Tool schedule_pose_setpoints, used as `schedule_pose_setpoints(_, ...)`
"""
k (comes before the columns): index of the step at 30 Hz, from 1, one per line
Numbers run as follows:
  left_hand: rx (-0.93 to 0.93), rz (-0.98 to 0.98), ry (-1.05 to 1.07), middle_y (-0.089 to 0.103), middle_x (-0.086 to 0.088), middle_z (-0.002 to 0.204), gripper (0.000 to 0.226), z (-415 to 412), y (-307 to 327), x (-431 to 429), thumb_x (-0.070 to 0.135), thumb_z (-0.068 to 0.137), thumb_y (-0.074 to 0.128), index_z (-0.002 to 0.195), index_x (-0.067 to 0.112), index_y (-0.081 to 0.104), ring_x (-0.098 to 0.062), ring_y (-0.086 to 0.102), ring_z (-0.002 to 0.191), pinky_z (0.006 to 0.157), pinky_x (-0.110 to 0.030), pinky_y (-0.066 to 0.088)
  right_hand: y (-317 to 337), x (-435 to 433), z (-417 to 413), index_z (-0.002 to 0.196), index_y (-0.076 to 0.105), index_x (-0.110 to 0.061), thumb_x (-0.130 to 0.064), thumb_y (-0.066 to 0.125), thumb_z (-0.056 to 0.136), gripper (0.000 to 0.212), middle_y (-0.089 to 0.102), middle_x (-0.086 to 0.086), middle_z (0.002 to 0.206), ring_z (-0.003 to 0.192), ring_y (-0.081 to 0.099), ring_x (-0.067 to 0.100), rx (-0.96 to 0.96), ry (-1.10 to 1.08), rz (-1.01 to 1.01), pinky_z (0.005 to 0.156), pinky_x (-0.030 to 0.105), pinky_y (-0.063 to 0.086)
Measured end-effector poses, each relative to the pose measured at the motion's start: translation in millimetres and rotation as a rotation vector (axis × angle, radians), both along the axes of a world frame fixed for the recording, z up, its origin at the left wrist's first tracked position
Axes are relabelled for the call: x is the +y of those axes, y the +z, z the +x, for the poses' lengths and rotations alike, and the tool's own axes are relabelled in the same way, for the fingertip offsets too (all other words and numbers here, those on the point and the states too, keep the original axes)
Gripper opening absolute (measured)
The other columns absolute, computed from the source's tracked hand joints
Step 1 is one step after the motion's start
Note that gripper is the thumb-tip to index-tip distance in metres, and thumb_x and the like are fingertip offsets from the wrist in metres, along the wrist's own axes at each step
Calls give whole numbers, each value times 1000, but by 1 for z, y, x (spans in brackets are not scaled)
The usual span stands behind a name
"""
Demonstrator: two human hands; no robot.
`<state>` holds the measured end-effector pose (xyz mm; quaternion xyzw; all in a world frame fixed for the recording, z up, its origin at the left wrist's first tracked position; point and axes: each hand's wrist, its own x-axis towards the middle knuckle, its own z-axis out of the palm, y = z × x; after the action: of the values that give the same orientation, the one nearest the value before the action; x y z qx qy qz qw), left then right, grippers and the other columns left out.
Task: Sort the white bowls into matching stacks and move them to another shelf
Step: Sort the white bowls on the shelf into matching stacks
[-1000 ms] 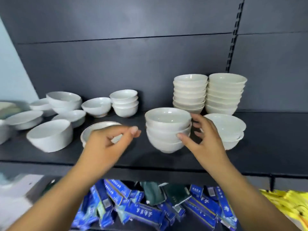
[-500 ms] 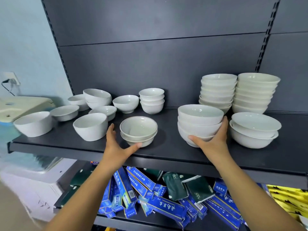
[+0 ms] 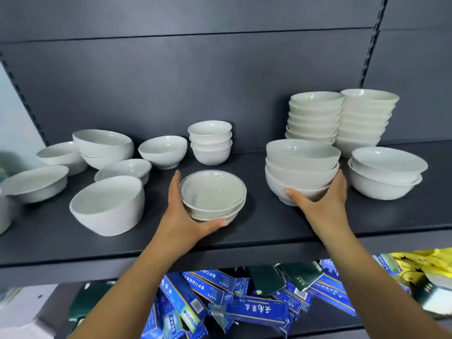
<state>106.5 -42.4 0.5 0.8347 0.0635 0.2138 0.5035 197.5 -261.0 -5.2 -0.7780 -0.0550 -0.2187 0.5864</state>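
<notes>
White bowls stand on a dark shelf (image 3: 269,231). My left hand (image 3: 181,216) wraps around the left and front of a low stack of rimmed bowls (image 3: 212,194) at the middle. My right hand (image 3: 320,199) grips the bottom of a stack of three wide bowls (image 3: 302,165) just to the right. Behind these rise two tall stacks (image 3: 314,118) (image 3: 367,118). A stack of shallow wide bowls (image 3: 386,172) sits at the far right. A stack of three small bowls (image 3: 210,141) stands behind the rimmed stack.
Loose bowls crowd the shelf's left half: a deep one (image 3: 107,204) near the front, a rimmed one (image 3: 124,168), a footed one (image 3: 162,151) and several further left. Blue boxes (image 3: 244,307) lie jumbled on the lower shelf. Yellow packaging (image 3: 423,263) shows at lower right.
My left hand moved from in front of the rimmed stack to clasp its side and base. My right hand stays on the three-bowl stack. The view shifted closer and to the right.
</notes>
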Motion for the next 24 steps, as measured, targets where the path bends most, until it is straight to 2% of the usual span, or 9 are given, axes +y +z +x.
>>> schedule_pose_setpoints(3, 15, -86, -82, 18, 40, 112, 120, 3, -2, 9, 20, 61, 82, 145, 24, -4, 14, 24, 112, 82, 6, 19, -1, 18, -31, 142, 21, -1, -25, 79, 69, 97, 14, 11, 150, 131, 13, 1, -212, -172, -81, 100, -3, 5)
schedule_pose_setpoints(6, 23, -258, -142, 27, 23, 133, 122, 6, -3, 20, 44, 54, 83, 146, 29, 4, 4, 31, 124, 106, -17, 23, 2, 43, -60, 140, 28, -3, -40, 73, 66, 94, 21, -8, 138, 127, 17, -4, -328, -58, -131, 102, -2, 9)
schedule_pose_setpoints(8, 14, -281, -150, 40, 21, 130, 104, 8, -6, 24, 49, 50, 85, 136, 34, 28, 3, 43, 120, 106, -22, 31, 6, 57, -68, 140, 28, -13, -38, 78, 66, 93, 23, -19, 134, 124, 19, -11, -214, 146, -159, 99, -5, 11)
schedule_pose_setpoints(10, -16, -266, -168, 51, 23, 117, 74, 7, -6, 24, 44, 48, 77, 113, 39, 41, 11, 50, 107, 97, -14, 38, 5, 66, -67, 142, 23, -22, -38, 75, 64, 95, 26, -17, 141, 130, 21, -8, -43, 319, -191, 103, 3, 15)
schedule_pose_setpoints(14, -76, -288, -169, 49, 20, 115, 71, 8, -12, 25, 23, 62, 73, 121, 27, 36, 16, 49, 100, 83, -3, 42, 1, 74, -56, 144, 22, -27, -58, 64, 52, 106, 27, -10, 150, 137, 23, 2, 156, 420, -139, 115, 28, 22)
schedule_pose_setpoints(17, -89, -239, -160, 46, 25, 112, 66, 8, -14, 23, 14, 70, 72, 122, 25, 32, 26, 48, 93, 77, 1, 39, -1, 77, -47, 135, 38, -32, -56, 70, 58, 87, 45, -13, 139, 130, 38, 3, 163, 503, -119, 112, 35, 30)
schedule_pose_setpoints(19, -82, -221, -142, 45, 27, 109, 64, 9, -14, 23, 20, 72, 71, 122, 24, 33, 24, 47, 93, 78, 2, 38, -2, 79, -42, 131, 42, -32, -56, 75, 57, 84, 47, -12, 137, 129, 40, 5, 132, 507, -113, 111, 37, 31)
schedule_pose_setpoints(22, -64, -236, -76, 48, 27, 104, 72, 8, -15, 24, 47, 59, 66, 121, 22, 36, 15, 49, 97, 80, 0, 40, 1, 83, -37, 126, 42, -37, -63, 69, 47, 88, 48, -10, 136, 129, 41, 8, 100, 521, -57, 111, 37, 32)
schedule_pose_setpoints(24, -56, -253, -27, 51, 24, 104, 76, 6, -13, 23, 54, 54, 61, 118, 20, 40, 11, 51, 98, 80, -2, 41, 6, 85, -35, 118, 44, -39, -55, 70, 50, 74, 54, -21, 123, 121, 46, 3, 95, 527, -35, 108, 31, 35)
